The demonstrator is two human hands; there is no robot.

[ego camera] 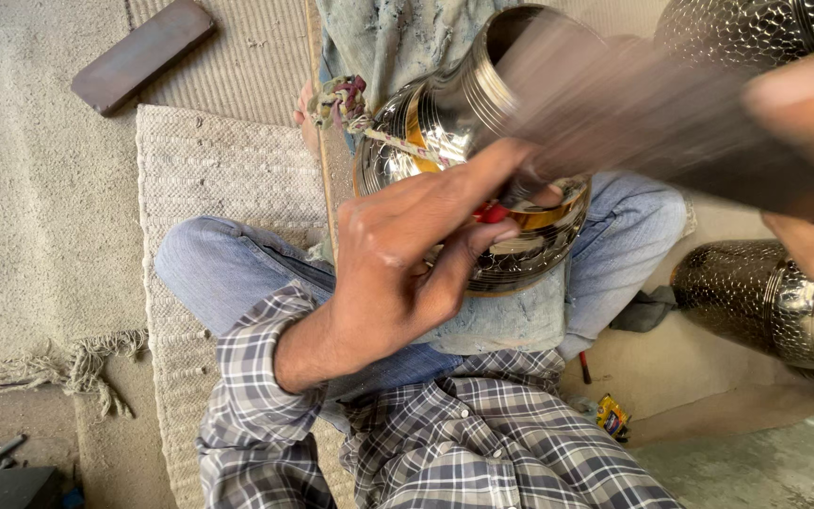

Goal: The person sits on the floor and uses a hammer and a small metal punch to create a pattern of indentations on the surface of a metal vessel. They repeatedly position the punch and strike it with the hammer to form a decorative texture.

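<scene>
pinched between thumb and forefinger of the left hand (398, 273) is a small red-tipped tool (494, 214), its point pressed against the shoulder of the shiny metal pot (445, 123) that lies tilted across the lap, resting on a grey cloth (511, 320) over the jeans. the grip here is pressed together, tight on the tool. the right hand (803, 170) sits at the frame's right edge, blurred, fingers wrapped about a dark blurred hammer handle (633, 123); its grip looks closed on that, though the blur hides the detail.

to do this well, i judge the tool tip should stay planted on the gold band (539, 219) and square to the curved wall, with the pot braced by the knees so it cannot roll under a blow.

for room: a string and rag knot (346, 99) lies just beside the pot's upper left. two more hammered metal vessels (765, 302) crowd the right side, near the swinging arm. the woven mat (209, 179) and carpet to the left lie open, with only a flat dark block (143, 55) well apart.
</scene>
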